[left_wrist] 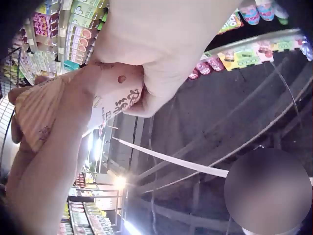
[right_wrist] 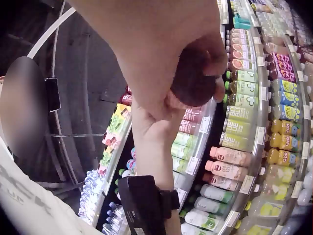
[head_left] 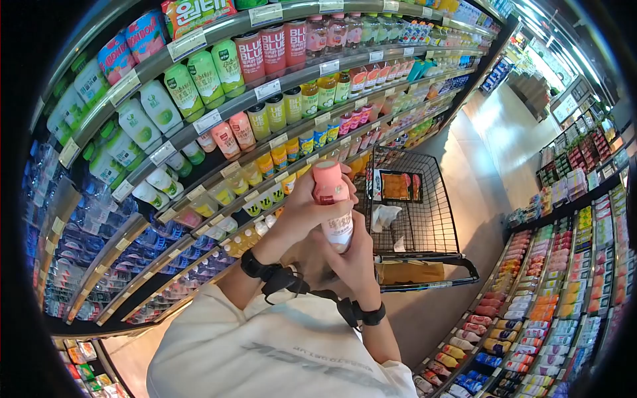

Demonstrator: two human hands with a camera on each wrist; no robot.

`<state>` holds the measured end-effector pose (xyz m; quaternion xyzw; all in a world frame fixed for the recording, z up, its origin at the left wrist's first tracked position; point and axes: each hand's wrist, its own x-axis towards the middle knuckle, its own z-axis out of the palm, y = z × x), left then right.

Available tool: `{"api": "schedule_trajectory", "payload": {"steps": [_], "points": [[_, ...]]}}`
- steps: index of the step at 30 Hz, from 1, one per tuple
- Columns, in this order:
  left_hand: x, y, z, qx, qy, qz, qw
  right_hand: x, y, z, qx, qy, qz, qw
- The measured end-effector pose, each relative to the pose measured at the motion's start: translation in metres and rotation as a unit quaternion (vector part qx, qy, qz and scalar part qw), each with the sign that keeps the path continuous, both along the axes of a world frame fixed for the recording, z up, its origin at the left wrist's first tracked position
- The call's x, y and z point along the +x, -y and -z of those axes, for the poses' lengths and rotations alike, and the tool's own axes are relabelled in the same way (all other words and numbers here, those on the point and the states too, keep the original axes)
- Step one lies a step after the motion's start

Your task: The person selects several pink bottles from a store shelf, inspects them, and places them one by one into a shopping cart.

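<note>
Both hands hold one pink-and-white drink bottle [head_left: 328, 178] in front of the chest, its pink cap pointing up and away. Around the upper part curl the fingers of my left hand [head_left: 302, 215], with its thumb across the front. Lower down, my right hand [head_left: 355, 259] grips the bottle near its base. Printed lettering shows on the bottle [left_wrist: 115, 95] between the hands in the left wrist view. In the right wrist view the shaded round base of the bottle [right_wrist: 195, 81] shows within the right hand's fingers.
A tall drinks shelf [head_left: 269, 88] curves along the left, with similar pink bottles [head_left: 242, 131] in one row. Just beyond the hands stands a black wire shopping cart [head_left: 431, 229] holding a packaged tray [head_left: 397, 186]. Low shelves of packets [head_left: 524, 312] line the right side of the aisle.
</note>
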<state>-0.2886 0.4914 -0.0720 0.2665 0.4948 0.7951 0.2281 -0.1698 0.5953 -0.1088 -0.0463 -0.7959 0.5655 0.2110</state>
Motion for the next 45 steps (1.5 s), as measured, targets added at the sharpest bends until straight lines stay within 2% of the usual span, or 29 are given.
{"api": "schedule_trajectory", "payload": {"steps": [3, 6, 9, 24, 27, 30, 31, 33, 34, 35, 37, 40, 42, 45], "points": [[0.003, 0.005, -0.011, 0.023, 0.033, 0.052, 0.998, 0.002, -0.009, 0.002, -0.058, 0.026, -0.103, 0.993], [0.0, 0.008, -0.013, 0.063, 0.044, 0.106, 0.991, 0.006, -0.005, -0.003, -0.182, 0.012, -0.151, 0.972], [0.004, 0.012, -0.022, 0.085, 0.042, 0.125, 0.988, 0.01, -0.004, -0.011, -0.26, 0.07, -0.199, 0.942], [-0.031, 0.04, -0.015, 0.102, 0.033, 0.161, 0.981, -0.024, 0.025, -0.014, -0.19, 0.038, -0.188, 0.963], [-0.046, 0.05, -0.009, 0.056, -0.006, 0.142, 0.988, -0.034, 0.027, -0.007, -0.193, 0.047, -0.177, 0.964], [-0.06, 0.044, -0.001, -0.018, -0.097, 0.108, 0.989, -0.056, 0.031, 0.007, -0.138, -0.005, -0.069, 0.988], [-0.062, 0.042, 0.004, -0.009, -0.057, 0.093, 0.994, -0.06, 0.028, 0.01, -0.097, 0.03, -0.063, 0.993], [-0.065, 0.044, 0.016, 0.006, 0.025, 0.058, 0.998, -0.076, 0.034, 0.017, -0.13, 0.02, -0.077, 0.988], [-0.071, 0.048, 0.023, 0.007, 0.005, 0.038, 0.999, -0.079, 0.039, 0.017, -0.149, 0.034, -0.083, 0.985], [-0.079, 0.053, 0.026, -0.005, -0.033, 0.015, 0.999, -0.082, 0.044, 0.024, -0.231, 0.055, -0.09, 0.967], [-0.09, 0.065, 0.026, -0.027, -0.029, -0.003, 0.999, -0.088, 0.051, 0.034, -0.39, 0.088, -0.107, 0.91], [-0.11, 0.068, 0.039, -0.034, -0.065, 0.014, 0.997, -0.091, 0.047, 0.013, -0.459, 0.122, -0.092, 0.875], [-0.114, 0.069, 0.039, -0.066, -0.053, 0.049, 0.995, -0.09, 0.044, 0.019, -0.39, 0.132, -0.045, 0.91], [-0.119, 0.061, 0.054, -0.144, -0.135, 0.053, 0.979, -0.081, 0.029, 0.037, -0.293, 0.136, 0.054, 0.945]]}}
